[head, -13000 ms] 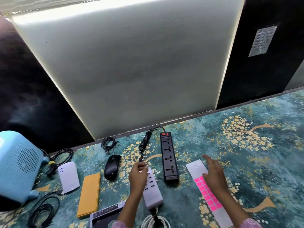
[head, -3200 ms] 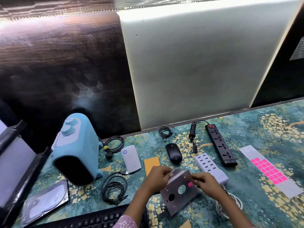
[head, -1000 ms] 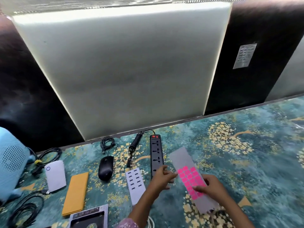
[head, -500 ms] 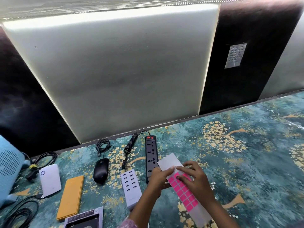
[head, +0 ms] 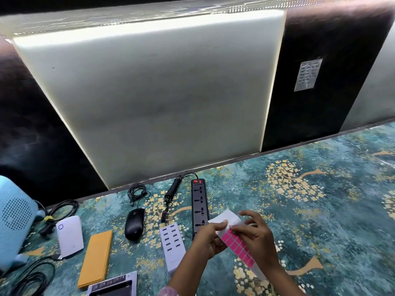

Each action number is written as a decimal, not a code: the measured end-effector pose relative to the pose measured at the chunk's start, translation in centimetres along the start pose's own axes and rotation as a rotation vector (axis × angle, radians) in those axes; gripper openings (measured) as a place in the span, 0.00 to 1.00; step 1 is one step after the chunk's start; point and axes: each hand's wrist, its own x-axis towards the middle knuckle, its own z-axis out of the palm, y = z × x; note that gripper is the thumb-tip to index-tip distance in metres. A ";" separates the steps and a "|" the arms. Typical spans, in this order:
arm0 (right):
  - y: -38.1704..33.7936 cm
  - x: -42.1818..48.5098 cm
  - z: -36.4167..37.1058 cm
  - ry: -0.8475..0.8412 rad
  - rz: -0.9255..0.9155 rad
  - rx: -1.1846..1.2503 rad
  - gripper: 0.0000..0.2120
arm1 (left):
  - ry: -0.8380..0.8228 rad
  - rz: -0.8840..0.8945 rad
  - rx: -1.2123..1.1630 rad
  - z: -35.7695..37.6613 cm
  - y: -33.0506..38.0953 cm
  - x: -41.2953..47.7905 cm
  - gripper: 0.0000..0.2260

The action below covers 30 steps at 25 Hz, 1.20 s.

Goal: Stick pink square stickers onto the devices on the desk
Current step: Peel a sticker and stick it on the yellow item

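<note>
A white backing strip carrying several pink square stickers [head: 237,246] is lifted off the patterned desk [head: 320,210] near the bottom centre. My left hand [head: 210,239] grips its left edge, thumb on top. My right hand [head: 257,233] is over the strip's upper pink squares, fingertips pinching there. Just left lie a black power strip [head: 199,201], a white multi-port USB charger [head: 172,242], a black mouse [head: 134,224], an orange flat pad [head: 96,257], a white power bank [head: 69,236] and a metal drive tray [head: 113,285].
A light blue heater [head: 12,227] stands at the far left with black cables [head: 32,276] in front of it. More coiled cables [head: 136,190] lie along the wall panel. The desk's right half shows only its teal floral cover.
The sticker strip came off the desk and moved left into both hands. My right hand shifted from its lower part to the top rows of pink squares.
</note>
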 end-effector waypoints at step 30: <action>0.6 0.2 4.1 -0.046 0.784 0.297 0.22 | -0.039 0.165 0.045 -4.5 -0.2 1.3 0.06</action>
